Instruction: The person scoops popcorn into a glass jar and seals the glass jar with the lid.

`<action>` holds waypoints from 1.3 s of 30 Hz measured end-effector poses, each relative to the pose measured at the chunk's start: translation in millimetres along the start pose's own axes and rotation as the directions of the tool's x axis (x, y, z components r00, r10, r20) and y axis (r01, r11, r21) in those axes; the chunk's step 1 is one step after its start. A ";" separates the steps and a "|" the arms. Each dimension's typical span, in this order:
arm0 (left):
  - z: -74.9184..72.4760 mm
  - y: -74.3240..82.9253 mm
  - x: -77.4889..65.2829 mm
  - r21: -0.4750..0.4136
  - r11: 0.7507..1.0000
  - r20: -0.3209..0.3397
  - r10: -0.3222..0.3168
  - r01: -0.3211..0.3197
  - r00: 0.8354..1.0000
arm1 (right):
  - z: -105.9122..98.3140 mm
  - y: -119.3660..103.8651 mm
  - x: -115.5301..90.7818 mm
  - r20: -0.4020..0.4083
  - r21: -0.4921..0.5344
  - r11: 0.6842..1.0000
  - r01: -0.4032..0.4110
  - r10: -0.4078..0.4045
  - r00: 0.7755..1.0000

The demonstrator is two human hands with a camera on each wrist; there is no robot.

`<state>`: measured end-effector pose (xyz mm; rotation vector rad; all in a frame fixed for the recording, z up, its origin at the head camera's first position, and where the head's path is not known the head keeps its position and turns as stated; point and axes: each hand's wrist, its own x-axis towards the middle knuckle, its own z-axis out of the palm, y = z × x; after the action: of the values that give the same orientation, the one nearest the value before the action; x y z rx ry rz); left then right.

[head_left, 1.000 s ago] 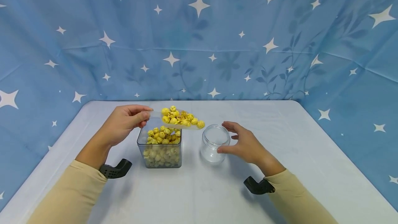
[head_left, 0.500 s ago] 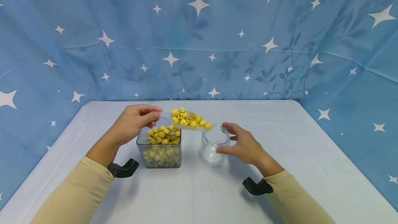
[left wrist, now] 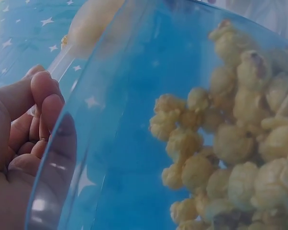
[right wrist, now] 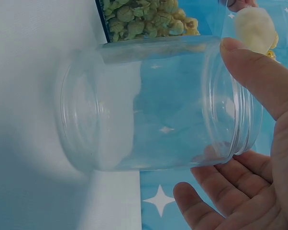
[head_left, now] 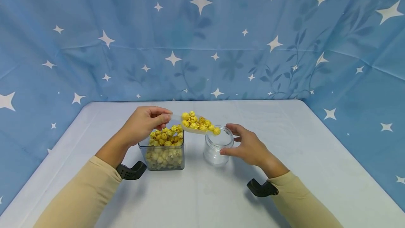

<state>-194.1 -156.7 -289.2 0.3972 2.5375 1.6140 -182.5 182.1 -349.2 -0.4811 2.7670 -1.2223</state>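
Centre of the head view: the left hand, thumb against fingertips, pinches the handle of a pale, translucent plastic scoop heaped with round yellow popcorn. Scoop slopes down toward frame right; its foremost piece overlaps the left side of the mouth of a clear, round, screw-necked jar. Whether scoop and rim touch: cannot tell.

The right hand, right of centre, holds the jar near its neck, thumb in front and fingers curved behind. Right-wrist view: no popcorn seen inside. Jar stands upright on the white-covered tabletop.

Left of centre, partly under the left forearm and hand: a smoky-clear, square plastic box holding more popcorn. Blue starred curtain fills the upper frame.

Technique, judged: step in hand looks like transferring the scoop's load into the jar. Best to bring the scoop tip well inside the rim before steepening, since the load is heaped and the leading piece sits at the very end. Tip gradually; the scoop looks nearly as broad as the mouth, so a fast pour could spill over the sides. Keep the jar steady with a light hold, fingertips clear of the mouth.
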 end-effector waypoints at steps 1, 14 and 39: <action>0.7 0.5 0.2 0.002 1.000 0.003 -0.004 0.004 1.000 | -0.3 -0.4 0.0 0.000 -0.001 1.000 -0.001 0.001 1.000; 13.4 7.5 8.3 0.036 0.999 0.013 -0.038 0.038 0.999 | -3.7 -3.7 0.6 0.008 -0.030 0.999 -0.016 0.016 1.000; 16.5 13.7 11.1 0.064 0.997 0.052 -0.054 0.050 0.997 | -1.1 1.7 -0.5 -0.005 -0.030 0.999 0.014 -0.014 1.000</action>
<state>-198.8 -133.7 -283.4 0.3720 2.5422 1.4885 -182.7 184.1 -349.8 -0.5014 2.7946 -1.1880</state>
